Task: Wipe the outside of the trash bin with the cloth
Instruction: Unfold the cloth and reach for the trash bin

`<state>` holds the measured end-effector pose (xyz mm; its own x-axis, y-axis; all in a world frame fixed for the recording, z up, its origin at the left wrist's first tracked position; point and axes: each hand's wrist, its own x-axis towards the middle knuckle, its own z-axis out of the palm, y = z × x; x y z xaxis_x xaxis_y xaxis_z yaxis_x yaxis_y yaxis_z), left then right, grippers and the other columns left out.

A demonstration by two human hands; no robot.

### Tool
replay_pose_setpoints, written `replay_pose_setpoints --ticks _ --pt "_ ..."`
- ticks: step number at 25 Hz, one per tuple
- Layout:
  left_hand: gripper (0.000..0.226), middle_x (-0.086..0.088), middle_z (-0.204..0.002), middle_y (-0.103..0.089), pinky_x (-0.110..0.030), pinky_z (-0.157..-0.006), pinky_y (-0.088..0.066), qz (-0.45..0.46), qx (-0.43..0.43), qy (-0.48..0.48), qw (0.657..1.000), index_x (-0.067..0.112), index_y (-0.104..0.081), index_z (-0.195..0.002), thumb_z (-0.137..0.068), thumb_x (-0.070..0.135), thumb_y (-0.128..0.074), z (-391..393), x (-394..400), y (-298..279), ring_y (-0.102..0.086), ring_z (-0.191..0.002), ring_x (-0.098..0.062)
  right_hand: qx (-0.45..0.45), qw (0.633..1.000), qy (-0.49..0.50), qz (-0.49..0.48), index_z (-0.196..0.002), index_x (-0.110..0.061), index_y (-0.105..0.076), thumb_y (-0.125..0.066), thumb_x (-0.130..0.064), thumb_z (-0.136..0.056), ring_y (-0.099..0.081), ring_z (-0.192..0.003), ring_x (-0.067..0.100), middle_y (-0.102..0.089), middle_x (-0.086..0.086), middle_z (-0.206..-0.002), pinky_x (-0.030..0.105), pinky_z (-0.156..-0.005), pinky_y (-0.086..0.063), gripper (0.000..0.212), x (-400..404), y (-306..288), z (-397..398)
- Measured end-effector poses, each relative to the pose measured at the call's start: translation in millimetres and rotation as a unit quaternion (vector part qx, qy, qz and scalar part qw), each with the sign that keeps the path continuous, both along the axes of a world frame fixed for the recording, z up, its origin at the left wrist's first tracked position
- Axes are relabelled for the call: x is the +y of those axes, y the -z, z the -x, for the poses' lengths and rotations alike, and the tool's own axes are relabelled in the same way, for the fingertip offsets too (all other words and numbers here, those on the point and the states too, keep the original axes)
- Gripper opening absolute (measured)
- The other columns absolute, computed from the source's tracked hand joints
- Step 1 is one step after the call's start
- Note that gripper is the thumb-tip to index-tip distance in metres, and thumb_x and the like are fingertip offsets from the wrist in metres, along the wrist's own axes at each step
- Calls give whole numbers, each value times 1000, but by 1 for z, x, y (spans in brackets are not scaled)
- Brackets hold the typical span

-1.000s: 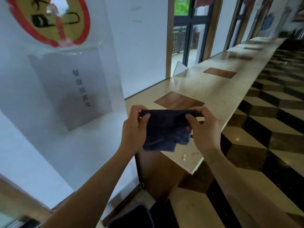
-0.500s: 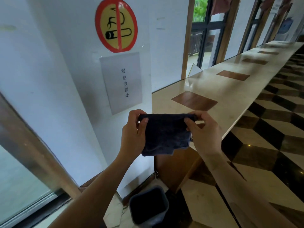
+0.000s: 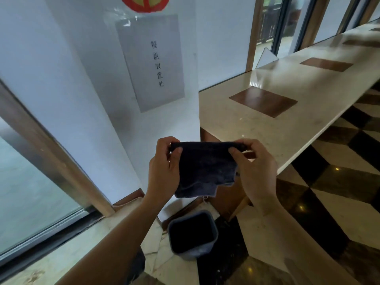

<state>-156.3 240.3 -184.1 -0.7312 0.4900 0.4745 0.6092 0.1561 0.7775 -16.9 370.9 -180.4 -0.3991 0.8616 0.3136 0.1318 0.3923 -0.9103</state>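
Cloth (image 3: 205,167), dark and folded, pinched at its top corners by left hand (image 3: 164,171) and right hand (image 3: 255,171), held above open trash bin (image 3: 202,251) on marble floor (image 3: 339,202).

Pinching the top corners of a dark cloth (image 3: 205,167) with left hand (image 3: 164,171) and right hand (image 3: 255,171), holding it stretched above a grey trash bin (image 3: 192,235) standing on the floor (image 3: 329,202), near the bench (image 3: 287,116).

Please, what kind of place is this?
Probably a canteen or public dining hall: a long stone counter along the windows, a posted paper notice under a no-smoking sign, and a patterned polished floor.
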Motion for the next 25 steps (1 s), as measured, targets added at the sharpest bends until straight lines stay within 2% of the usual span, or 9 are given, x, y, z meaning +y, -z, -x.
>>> replay_pose_setpoints --ticks 4,6,10,12,14,17,18,21,25 --pt "13 25 -93 -52 -5 -74 -45 -2 2 1 1000 21 -47 -109 -98 16 -47 -3 13 99 -58 -84 0 1 1000 20 8 -95 -32 -67 -69 -22 -90 -62 -84 -2 -67 -16 -92 15 -72 -51 12 7 101 2" --pt "12 26 -92 -51 -2 -71 -43 -16 20 0 1000 21 -46 -109 -98 16 -47 5 16 166 -57 -82 1 13 999 32 1 -93 -35 -66 -70 -21 -89 -63 -85 -1 -67 -15 -93 15 -71 -51 15 7 163 6" --pt "13 36 -88 -52 -7 -71 -40 -53 40 1 998 13 -51 -109 -97 17 -50 18 18 325 -56 -80 5 43 998 53 12 -93 -37 -66 -71 -23 -89 -66 -87 8 -70 -3 -98 29 -78 -58 15 5 316 20" --pt "13 26 -90 -56 -14 -72 -43 -67 29 11 997 18 -49 -109 -97 17 -50 19 18 394 -59 -80 -1 53 996 65 5 -95 -35 -66 -71 -24 -89 -67 -90 11 -70 0 -102 32 -82 -58 14 4 385 22" --pt "13 10 -91 -59 -19 -72 -46 -79 24 21 996 22 -47 -109 -97 19 -49 18 18 460 -60 -80 -7 59 995 83 -8 -98 -33 -67 -70 -24 -89 -65 -88 7 -67 3 -108 29 -84 -57 13 2 453 22" --pt "13 4 -93 -61 -20 -72 -47 -87 40 25 995 21 -46 -111 -97 21 -48 14 18 545 -61 -82 -11 57 992 111 -8 -97 -33 -68 -71 -24 -88 -60 -79 -2 -60 5 -111 15 -80 -53 13 0 543 19" --pt "15 6 -93 -60 -20 -71 -48 -94 46 31 994 17 -47 -112 -97 20 -47 12 19 569 -61 -82 -10 65 991 117 -1 -96 -33 -70 -72 -26 -87 -62 -78 0 -62 6 -109 18 -81 -55 12 1 569 18" --pt "16 20 -93 -56 -18 -74 -50 -94 52 47 993 13 -48 -113 -98 20 -48 10 16 627 -60 -84 -4 87 987 129 36 -96 -32 -74 -72 -27 -85 -67 -82 18 -68 1 -91 43 -79 -60 12 -5 635 19" --pt "16 24 -89 -55 -12 -72 -47 -72 38 51 995 12 -50 -112 -97 20 -49 13 7 669 -59 -81 1 94 987 112 66 -93 -33 -72 -71 -21 -87 -71 -84 21 -73 -3 -87 46 -79 -60 13 -16 672 23"
